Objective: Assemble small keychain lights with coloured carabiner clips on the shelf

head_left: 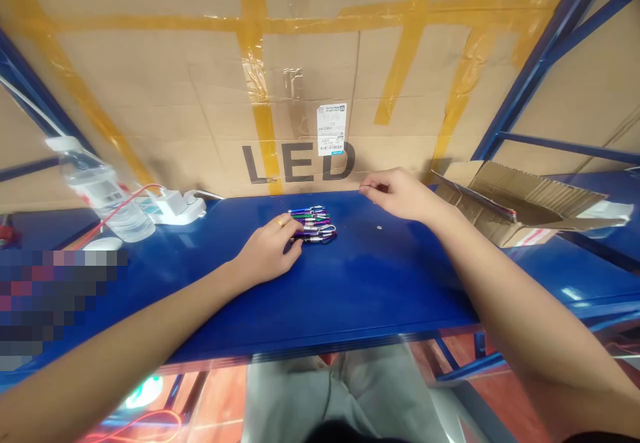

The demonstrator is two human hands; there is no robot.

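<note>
A small pile of several coloured carabiner-clip pens point(314, 224) lies on the blue shelf top point(360, 283), near its back. My left hand point(269, 250) rests on the shelf with curled fingers touching the left side of the pile; a ring shows on one finger. My right hand point(397, 193) hovers to the right of the pile, fingers pinched together, and I cannot make out anything in them. A tiny pale speck point(379, 228) lies on the shelf below that hand.
A taped cardboard wall point(300, 83) printed "LED" backs the shelf. An open cardboard box point(520, 203) lies at the right. At the left are a plastic water bottle point(103, 190), a white charger point(175, 206) and a red cable point(117, 210). Blue rack posts point(545, 56) stand at both sides.
</note>
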